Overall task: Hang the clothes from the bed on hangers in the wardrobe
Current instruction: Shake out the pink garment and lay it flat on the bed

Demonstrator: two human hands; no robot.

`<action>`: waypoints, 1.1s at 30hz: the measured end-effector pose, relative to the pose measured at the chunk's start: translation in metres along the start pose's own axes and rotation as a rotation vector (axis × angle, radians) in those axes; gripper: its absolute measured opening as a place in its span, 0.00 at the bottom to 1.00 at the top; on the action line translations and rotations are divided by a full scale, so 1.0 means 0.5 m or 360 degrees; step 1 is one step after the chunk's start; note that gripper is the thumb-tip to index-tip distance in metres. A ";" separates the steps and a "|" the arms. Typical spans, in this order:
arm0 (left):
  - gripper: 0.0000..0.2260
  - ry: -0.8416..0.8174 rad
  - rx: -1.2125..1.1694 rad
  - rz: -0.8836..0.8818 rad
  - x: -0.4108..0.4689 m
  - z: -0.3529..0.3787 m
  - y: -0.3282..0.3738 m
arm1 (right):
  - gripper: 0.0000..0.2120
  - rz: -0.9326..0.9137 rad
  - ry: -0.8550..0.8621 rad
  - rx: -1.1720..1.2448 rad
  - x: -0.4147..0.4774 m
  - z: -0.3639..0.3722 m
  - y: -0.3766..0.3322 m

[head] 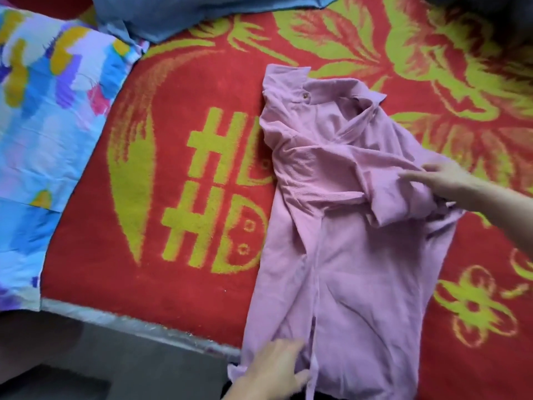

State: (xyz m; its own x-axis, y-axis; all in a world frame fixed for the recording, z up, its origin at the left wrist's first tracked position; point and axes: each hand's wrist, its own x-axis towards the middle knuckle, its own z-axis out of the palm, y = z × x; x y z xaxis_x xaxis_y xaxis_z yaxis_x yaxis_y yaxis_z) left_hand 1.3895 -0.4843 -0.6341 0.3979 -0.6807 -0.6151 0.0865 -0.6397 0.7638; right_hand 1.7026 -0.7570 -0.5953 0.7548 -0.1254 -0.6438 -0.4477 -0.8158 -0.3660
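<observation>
A lilac-pink corduroy button-up shirt (340,255) lies flat on the bed's red blanket with yellow-green flowers (173,284). The right hand (444,180) rests on the shirt's folded sleeve, fingers straight and slightly spread. The left hand (274,368) lies on the hem, blurred; I cannot tell whether it pinches the cloth. Well beyond the left hand is a blue folded garment (202,13), and to its left a bright multicoloured pillow (52,111).
</observation>
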 end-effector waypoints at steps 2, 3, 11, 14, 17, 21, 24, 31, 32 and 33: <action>0.10 0.0590 0.0127 -0.0450 -0.003 -0.006 -0.017 | 0.21 -0.0145 -0.0048 -0.0165 -0.015 0.016 0.049; 0.10 0.0776 0.0201 -0.0566 0.001 -0.027 -0.026 | 0.22 -0.0218 -0.0044 -0.0242 -0.022 0.019 0.071; 0.12 0.1546 -0.0929 -0.0366 0.157 -0.423 0.047 | 0.12 -0.1019 0.0595 -0.0455 -0.161 -0.042 0.071; 0.17 0.1330 -0.1568 -0.0516 0.211 -0.489 0.074 | 0.11 -0.1378 0.0600 -0.0715 -0.270 0.008 0.044; 0.31 0.1375 -0.1723 -0.0581 0.234 -0.491 0.039 | 0.12 -0.1360 -0.0077 -0.0871 -0.371 0.170 0.056; 0.32 0.1614 -0.1385 -0.0788 0.237 -0.462 0.003 | 0.20 -0.0964 -0.0992 -0.0511 -0.474 0.371 0.087; 0.21 0.1736 -0.1440 -0.0769 0.231 -0.483 -0.006 | 0.15 -0.0803 -0.0446 -0.0039 -0.482 0.441 0.135; 0.12 0.1613 -0.1543 -0.0555 0.224 -0.572 -0.007 | 0.26 -0.0303 -0.0222 -0.0352 -0.426 0.488 0.208; 0.16 0.1669 -0.1369 -0.0626 0.226 -0.563 -0.010 | 0.26 -0.0310 -0.0294 -0.0317 -0.429 0.493 0.209; 0.21 0.1800 -0.1103 -0.0752 0.221 -0.552 -0.012 | 0.23 -0.0249 -0.0289 -0.0184 -0.431 0.489 0.207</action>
State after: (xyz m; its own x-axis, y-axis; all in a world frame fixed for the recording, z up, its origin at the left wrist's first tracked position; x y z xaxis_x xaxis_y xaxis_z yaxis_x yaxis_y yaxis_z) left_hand 1.6852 -0.4572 -0.6525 0.6856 0.4086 -0.6025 0.7105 -0.1953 0.6761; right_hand 1.3765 -0.6763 -0.6586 0.7074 0.1023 -0.6994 -0.2669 -0.8776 -0.3983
